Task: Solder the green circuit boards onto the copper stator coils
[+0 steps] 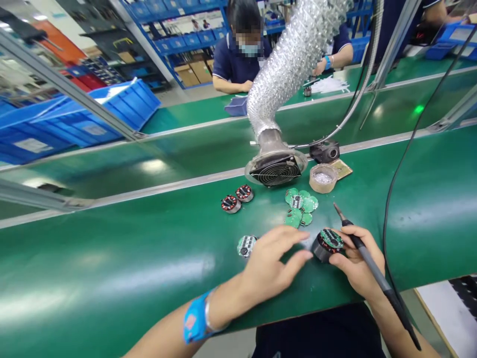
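Labels (pixel 33 145) on the blue bins (pixel 138 102) at the back left are white, but their writing is too small and blurry to read. The soldering iron (pixel 368 259) is long and thin like a pen. Its metal tip points away from the person and a little to the left, and its back end slants down to the right, past the wrist. The round dark part (pixel 321 249) is short and fat like a drum. Its green top faces up and tips a bit. It is hard to tell if its bottom touches the green table (pixel 112 263).

The right hand (pixel 359 268) has its thumb and fingers pinched on the round dark part, which sits at the fingertips, on the hand's left. The soldering iron lies across the same hand, by the pointing finger. The left hand (pixel 270 261) has its thumb and fingers spread apart. Their tips are just beside the round dark part, on its left.

Next to the left hand is 1 piece with a green and white top (pixel 246 245). Green discs (pixel 308 204) lie in a loose pile past the 2 hands. Farther left, 2 red and black rings (pixel 231 204) sit side by side.
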### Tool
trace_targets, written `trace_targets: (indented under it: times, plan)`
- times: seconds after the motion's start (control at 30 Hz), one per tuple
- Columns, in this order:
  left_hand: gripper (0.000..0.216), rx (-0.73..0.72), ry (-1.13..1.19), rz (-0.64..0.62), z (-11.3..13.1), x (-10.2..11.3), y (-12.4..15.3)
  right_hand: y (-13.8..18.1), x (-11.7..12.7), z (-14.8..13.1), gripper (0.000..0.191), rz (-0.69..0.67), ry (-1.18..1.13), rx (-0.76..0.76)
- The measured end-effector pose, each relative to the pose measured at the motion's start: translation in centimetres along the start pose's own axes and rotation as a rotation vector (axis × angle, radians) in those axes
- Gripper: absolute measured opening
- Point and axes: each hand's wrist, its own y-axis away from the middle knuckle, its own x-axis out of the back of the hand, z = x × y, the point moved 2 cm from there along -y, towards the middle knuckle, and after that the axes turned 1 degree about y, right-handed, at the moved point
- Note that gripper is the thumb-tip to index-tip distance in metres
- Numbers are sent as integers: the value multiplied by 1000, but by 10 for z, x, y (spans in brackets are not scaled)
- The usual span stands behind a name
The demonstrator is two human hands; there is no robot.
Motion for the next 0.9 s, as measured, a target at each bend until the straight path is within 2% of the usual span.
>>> trace_targets:
  times: [0.07,0.13,0.27,0.4,0.6,0.77,0.9]
  plan:
    - [31,66,155,32,7,-23,4,1,0,0,55,-9,55,18]
    - [28,108,239,104,4,-38,5,3,1,1,58,-15,131,26]
    - [9,129,300,232,-3,-45,5,7,2,4,60,17,246,72]
    - [6,186,308,228,-4,-47,4,9,0,-1,54,65,354,184]
    - [8,-32,130,270,0,-50,8,9,-3,-14,48,113,510,355]
    - [15,-156,-30,274,0,-55,15,14,-4,-12,48,112,577,390]
    - [24,-242,-47,225,-1,-54,19,13,-3,-14,46,97,633,372]
